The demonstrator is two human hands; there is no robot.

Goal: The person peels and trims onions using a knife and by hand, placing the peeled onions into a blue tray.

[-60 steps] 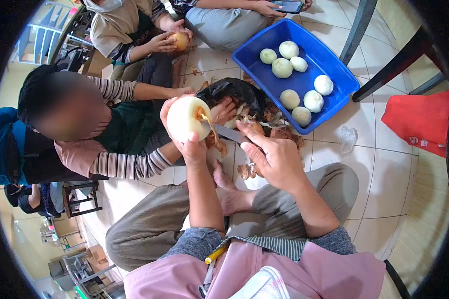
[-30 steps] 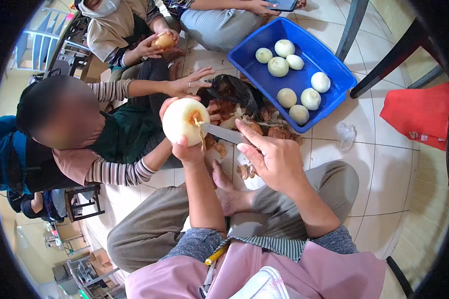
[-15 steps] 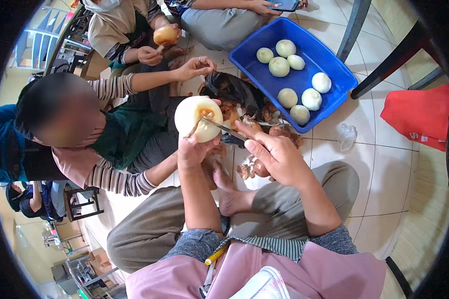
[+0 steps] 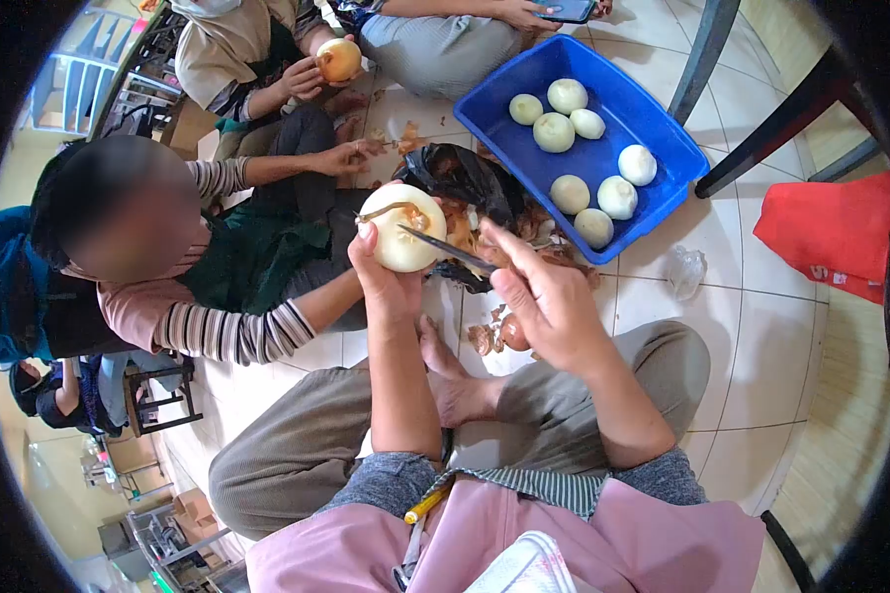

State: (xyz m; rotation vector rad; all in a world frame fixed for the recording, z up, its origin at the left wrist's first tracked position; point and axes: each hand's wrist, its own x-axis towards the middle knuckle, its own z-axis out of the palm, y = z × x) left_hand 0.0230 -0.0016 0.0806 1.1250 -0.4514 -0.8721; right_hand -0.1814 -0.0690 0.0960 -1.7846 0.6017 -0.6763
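My left hand (image 4: 384,282) grips a large, pale peeled onion (image 4: 405,247) from below and from the side. A brown patch and a strip of loose skin show on the onion's upper face. In my right hand (image 4: 549,306) is a knife (image 4: 460,255), its dark blade pointing left with the tip over the onion; whether it touches the surface I cannot tell. The right index finger stretches out while the thumb presses by the handle, which the hand mostly hides. Below the knife lies an onion with brown skin (image 4: 515,333) on the floor among peelings.
A blue basin (image 4: 653,222) at the upper right holds several peeled onions. A black plastic bag (image 4: 455,183) with brown skins lies beside it. One person sits at the left; another holds an onion (image 4: 338,61) above. A red bag (image 4: 831,237) and table legs stand right.
The onion in my left hand has turned, so its loose skin strip now lies across the top. The knife tip has backed off from the brown patch. The neighbour's upper hand has drawn back.
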